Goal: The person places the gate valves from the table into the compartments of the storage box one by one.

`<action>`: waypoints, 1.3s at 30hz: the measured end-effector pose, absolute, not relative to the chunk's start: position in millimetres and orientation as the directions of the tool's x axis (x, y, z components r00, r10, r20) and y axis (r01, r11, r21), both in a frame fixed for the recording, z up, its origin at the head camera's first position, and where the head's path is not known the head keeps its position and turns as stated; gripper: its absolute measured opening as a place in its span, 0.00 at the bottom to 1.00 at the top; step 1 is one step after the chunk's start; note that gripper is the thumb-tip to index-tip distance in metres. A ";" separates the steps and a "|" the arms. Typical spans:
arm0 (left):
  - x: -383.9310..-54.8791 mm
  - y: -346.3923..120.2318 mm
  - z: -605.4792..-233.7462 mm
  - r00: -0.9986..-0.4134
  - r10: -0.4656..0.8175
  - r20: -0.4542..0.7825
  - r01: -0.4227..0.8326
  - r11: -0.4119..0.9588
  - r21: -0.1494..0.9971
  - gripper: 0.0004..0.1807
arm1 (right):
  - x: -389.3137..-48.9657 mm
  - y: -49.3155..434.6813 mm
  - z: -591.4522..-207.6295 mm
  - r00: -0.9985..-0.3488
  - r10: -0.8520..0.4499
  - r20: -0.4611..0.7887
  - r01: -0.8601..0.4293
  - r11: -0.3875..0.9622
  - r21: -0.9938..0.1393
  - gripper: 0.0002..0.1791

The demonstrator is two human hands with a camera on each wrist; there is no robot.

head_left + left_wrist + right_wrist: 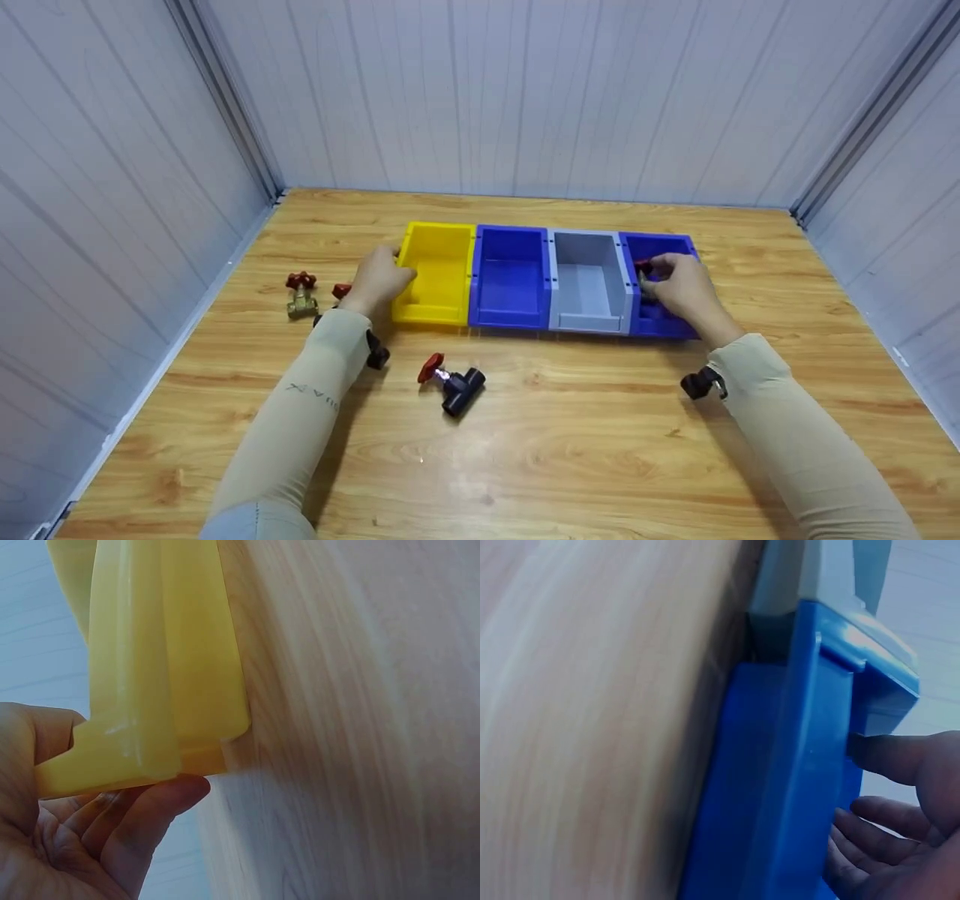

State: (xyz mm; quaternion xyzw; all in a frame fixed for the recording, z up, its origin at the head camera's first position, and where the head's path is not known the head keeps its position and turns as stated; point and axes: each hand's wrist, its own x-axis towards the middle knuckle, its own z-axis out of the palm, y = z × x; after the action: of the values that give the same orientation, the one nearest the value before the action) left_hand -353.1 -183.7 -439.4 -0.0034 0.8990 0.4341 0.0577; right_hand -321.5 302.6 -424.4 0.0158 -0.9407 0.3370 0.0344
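Observation:
My left hand (379, 279) grips the left wall of the yellow bin (435, 226), thumb inside and fingers outside. In the left wrist view, the fingers (154, 821) curl against that yellow wall. Over at the far right, my right hand (679, 283) reaches into the end blue bin (664, 330) and pinches a valve with a red handwheel (643, 266). Most of that valve is hidden by the hand and the bin. The right wrist view shows the right hand (911, 817) behind the blue bin's front wall (802, 765), with the valve out of sight.
Between the end bins stand another blue bin (514, 285) and a grey bin (589, 289), joined in a row. A black tee-shaped valve (459, 390) lies in front. To the left are a brass valve (302, 304) and a partly hidden red handwheel (341, 290).

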 end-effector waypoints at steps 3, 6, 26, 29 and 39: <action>-353.0 -183.6 -438.7 -0.994 0.045 -0.096 -0.046 0.629 0.776 0.31 | -320.6 301.8 -417.8 -0.999 0.004 0.045 -0.027 0.752 -0.659 0.28; -352.4 -183.5 -437.5 -0.995 0.044 -0.087 -0.040 0.631 0.774 0.31 | -319.4 300.7 -410.9 -0.999 0.015 0.032 -0.010 0.738 -0.675 0.29; -349.9 -183.3 -436.5 -0.993 0.041 -0.111 -0.063 0.607 0.792 0.33 | -304.1 282.6 -379.0 -0.994 0.001 0.106 -0.077 0.686 -0.724 0.29; -349.9 -182.5 -436.3 -0.992 0.042 -0.123 -0.073 0.606 0.792 0.33 | -301.1 278.7 -376.7 -0.994 -0.003 0.108 -0.081 0.681 -0.728 0.29; -352.7 -181.0 -437.8 -0.991 0.035 -0.128 -0.081 0.606 0.791 0.32 | -291.0 261.4 -369.6 -0.992 -0.035 0.118 -0.109 0.695 -0.711 0.28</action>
State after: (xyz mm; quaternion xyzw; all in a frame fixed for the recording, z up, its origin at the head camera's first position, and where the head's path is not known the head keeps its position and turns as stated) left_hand -352.7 -181.0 -437.8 -0.0129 0.8937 0.4436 0.0654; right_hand -291.0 261.4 -369.6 0.0391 -0.9193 0.3886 0.0477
